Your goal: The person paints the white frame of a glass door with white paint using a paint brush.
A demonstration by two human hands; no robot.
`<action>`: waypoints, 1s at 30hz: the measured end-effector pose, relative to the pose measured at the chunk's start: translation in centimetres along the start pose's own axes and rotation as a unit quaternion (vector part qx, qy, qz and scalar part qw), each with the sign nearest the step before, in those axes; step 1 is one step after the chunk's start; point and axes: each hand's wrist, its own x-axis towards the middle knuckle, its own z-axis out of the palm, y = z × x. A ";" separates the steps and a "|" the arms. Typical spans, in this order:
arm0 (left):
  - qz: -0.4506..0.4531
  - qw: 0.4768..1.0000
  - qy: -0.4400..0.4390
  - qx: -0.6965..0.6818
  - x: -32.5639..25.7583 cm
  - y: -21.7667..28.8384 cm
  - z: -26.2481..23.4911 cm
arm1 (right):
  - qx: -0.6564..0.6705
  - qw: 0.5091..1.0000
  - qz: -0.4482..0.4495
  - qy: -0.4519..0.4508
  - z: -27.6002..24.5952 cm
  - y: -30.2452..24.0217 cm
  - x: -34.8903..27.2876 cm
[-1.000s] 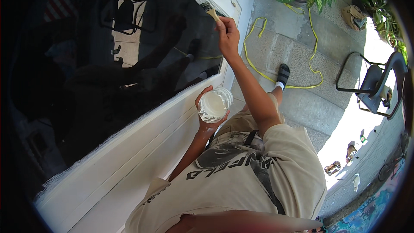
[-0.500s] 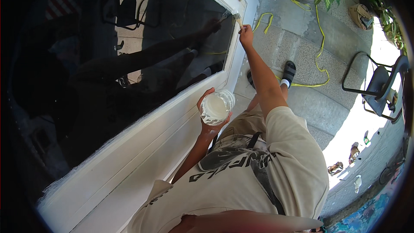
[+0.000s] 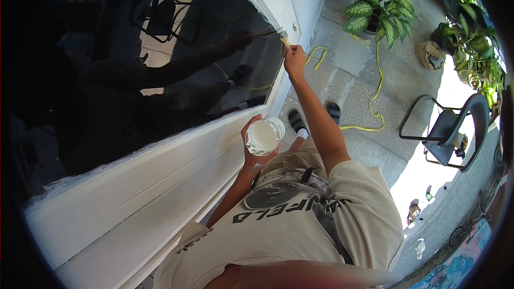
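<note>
We hold our right arm stretched forward and slightly leftward, its elbow nearly straight, the forearm running away from the sleeve toward the far end of the glass. At its end the right hand is closed in a narrow pinch on the handle of a brush, knuckles up, the bristles pointing away from us. The brush is at the inner edge of the white frame, near the far corner of the glass; whether the bristles touch it we cannot tell. Our left forearm is held closer in, angled up from the body, and the left hand wraps around a clear jar, its grip spread to the jar's width. The jar sits in front of our shirt, mouth up, with white paint inside. White smears mark the left wrist. Beyond the jar, our sandals stand on the paving, beside a yellow strip.
</note>
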 end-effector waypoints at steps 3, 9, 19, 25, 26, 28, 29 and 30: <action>0.026 0.999 0.010 -0.038 0.7 0.2 1.0 | 0.100 0.994 0.014 -0.049 -2.3 -6.7 -0.6; 0.082 0.992 0.070 -0.066 1.4 2.3 1.9 | 0.275 0.926 0.093 -0.242 -7.9 -24.7 -3.7; 0.158 0.965 0.159 -0.134 2.0 5.2 3.7 | -0.016 0.876 -0.411 -0.252 -18.2 -47.6 -4.1; 0.174 0.949 0.210 -0.160 1.8 5.7 4.6 | -0.223 0.794 -0.521 -0.219 -18.7 -52.3 -8.2; 0.186 0.944 0.218 -0.160 1.7 5.5 4.8 | -0.220 0.786 -0.534 -0.218 -18.2 -53.0 -8.3; 0.194 0.946 0.228 -0.125 2.4 5.8 5.1 | -0.159 0.783 -0.541 -0.265 -17.5 -54.2 -7.8; 0.197 0.943 0.230 -0.140 2.6 6.2 5.4 | -0.159 0.779 -0.537 -0.281 -17.3 -55.2 -7.5; 0.207 0.939 0.236 -0.139 2.6 6.3 5.7 | -0.156 0.773 -0.547 -0.280 -17.1 -56.3 -7.8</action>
